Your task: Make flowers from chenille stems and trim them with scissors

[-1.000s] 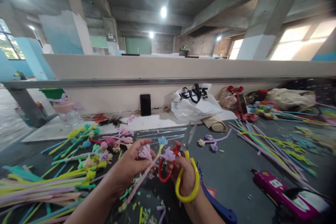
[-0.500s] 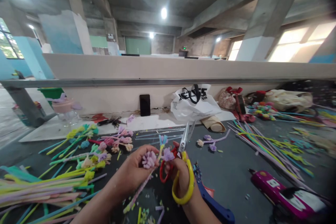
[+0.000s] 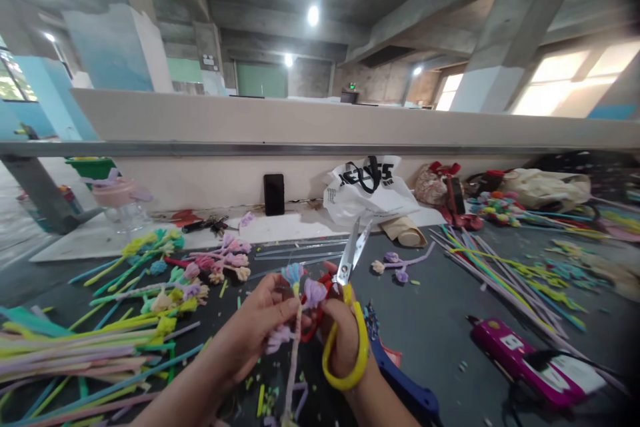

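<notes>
Near the centre, my left hand pinches the stem of a pipe-cleaner flower sprig. A blue bloom tops this sprig, with lilac blooms at its sides. Close beside it on the right is my right hand, its fingers through the handles of scissors with one yellow and one red loop. The blades point up and away, slightly parted, with nothing between them. My right fingertips are close to the upper lilac bloom; whether they touch it is unclear.
Loose pipe cleaners and finished sprigs lie left. A small lilac sprig, a blue-handled tool and a magenta device are right. Behind stand a phone and a white bag.
The sprig has turned in my left hand: its stem now hangs more upright, and one lilac bloom has dropped below my fingers. The blue bloom has shifted left. The scissors remain in my right hand.
</notes>
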The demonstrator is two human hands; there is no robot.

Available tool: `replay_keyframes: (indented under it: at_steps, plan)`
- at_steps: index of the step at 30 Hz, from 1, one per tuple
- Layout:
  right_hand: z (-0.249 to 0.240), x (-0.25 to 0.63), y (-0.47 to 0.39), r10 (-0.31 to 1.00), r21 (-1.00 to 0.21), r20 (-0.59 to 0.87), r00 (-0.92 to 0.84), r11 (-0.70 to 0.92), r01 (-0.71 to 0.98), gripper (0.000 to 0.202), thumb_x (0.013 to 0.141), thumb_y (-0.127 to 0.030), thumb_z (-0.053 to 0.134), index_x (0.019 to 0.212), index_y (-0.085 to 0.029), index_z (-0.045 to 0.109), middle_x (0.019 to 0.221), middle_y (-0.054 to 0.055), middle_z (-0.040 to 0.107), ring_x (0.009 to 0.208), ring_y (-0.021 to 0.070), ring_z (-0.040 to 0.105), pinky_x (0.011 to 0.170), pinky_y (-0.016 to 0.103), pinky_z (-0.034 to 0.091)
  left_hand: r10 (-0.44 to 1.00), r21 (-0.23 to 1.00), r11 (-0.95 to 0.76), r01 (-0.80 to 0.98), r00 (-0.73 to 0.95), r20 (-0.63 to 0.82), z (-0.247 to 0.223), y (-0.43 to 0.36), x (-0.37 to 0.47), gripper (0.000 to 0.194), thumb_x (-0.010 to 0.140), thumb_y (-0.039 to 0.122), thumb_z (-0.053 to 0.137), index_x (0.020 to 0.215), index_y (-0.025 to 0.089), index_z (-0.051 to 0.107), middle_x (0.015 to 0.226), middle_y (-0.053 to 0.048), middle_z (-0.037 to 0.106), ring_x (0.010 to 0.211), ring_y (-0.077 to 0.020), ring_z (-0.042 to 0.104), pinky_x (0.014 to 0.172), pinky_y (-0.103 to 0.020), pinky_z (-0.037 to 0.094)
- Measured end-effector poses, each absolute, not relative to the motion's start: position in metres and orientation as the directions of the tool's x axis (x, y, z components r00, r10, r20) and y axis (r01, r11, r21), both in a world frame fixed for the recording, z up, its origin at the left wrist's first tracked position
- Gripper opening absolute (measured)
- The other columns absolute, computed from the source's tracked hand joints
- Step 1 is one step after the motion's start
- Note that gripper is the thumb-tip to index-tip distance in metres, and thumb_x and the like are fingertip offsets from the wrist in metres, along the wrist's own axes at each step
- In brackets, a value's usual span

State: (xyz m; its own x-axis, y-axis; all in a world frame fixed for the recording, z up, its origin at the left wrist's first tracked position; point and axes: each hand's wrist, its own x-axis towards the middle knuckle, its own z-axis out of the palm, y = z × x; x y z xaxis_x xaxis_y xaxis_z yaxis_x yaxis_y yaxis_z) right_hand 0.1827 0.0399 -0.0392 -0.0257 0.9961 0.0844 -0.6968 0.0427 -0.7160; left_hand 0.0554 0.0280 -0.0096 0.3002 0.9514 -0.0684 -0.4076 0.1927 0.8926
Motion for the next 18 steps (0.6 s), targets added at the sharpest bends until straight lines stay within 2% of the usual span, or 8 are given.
replay_keyframes:
  at_steps: [4, 10, 14, 18]
  plan:
    - [-0.0405, 0.1818, 0.0391, 0.993, -0.706, 0.111, -0.029, 0.058, -0.706, 0.061, 0.065, -0.011, 0.051, 0.121, -0.030, 0.039, 0.067, -0.004, 0.058, 0.046, 0.0112, 0.052, 0.042, 0.023, 0.044, 0.923, 0.858, 0.249, -0.449, 0.379, -0.070, -0.0098, 0.0271, 0.0549, 0.034, 0.069, 0.020, 0.066, 0.101, 0.016, 0.055, 0.089, -0.007, 0.062, 0.068, -0.0144, 0.060, 0.066, -0.028, 0.045]
    - [-0.0400, 0.1818, 0.0384, 0.991, -0.721, 0.131, -0.030, 0.075, -0.689, 0.062, 0.063, -0.012, 0.061, 0.119, -0.030, 0.043, 0.073, -0.003, 0.062, 0.053, 0.0148, 0.057, 0.045, 0.025, 0.046, 0.932, 0.810, 0.273, -0.519, 0.350, -0.090, -0.0053, 0.0249, 0.0554, 0.028, 0.064, 0.013, 0.068, 0.092, 0.012, 0.061, 0.076, -0.006, 0.066, 0.060, -0.0125, 0.058, 0.059, -0.025, 0.045]
    - [-0.0400, 0.1812, 0.0364, 0.992, -0.719, 0.101, -0.074, 0.021, -0.695, 0.055, 0.063, -0.013, 0.061, 0.115, -0.029, 0.049, 0.076, -0.001, 0.064, 0.059, 0.0170, 0.059, 0.048, 0.026, 0.046, 0.927, 0.767, 0.332, -0.549, 0.340, -0.158, -0.0064, 0.0239, 0.0537, 0.021, 0.063, 0.013, 0.069, 0.083, 0.013, 0.061, 0.071, -0.006, 0.067, 0.058, -0.0145, 0.060, 0.058, -0.027, 0.047]
    - [-0.0418, 0.1821, 0.0363, 0.989, -0.700, 0.068, -0.129, -0.044, -0.712, 0.049, 0.064, -0.012, 0.057, 0.111, -0.027, 0.053, 0.061, -0.003, 0.062, 0.048, 0.0138, 0.054, 0.045, 0.025, 0.045, 0.926, 0.761, 0.324, -0.561, 0.355, -0.133, -0.0066, 0.0258, 0.0524, 0.019, 0.066, 0.017, 0.067, 0.083, 0.014, 0.060, 0.066, -0.005, 0.066, 0.054, -0.0149, 0.061, 0.055, -0.026, 0.047]
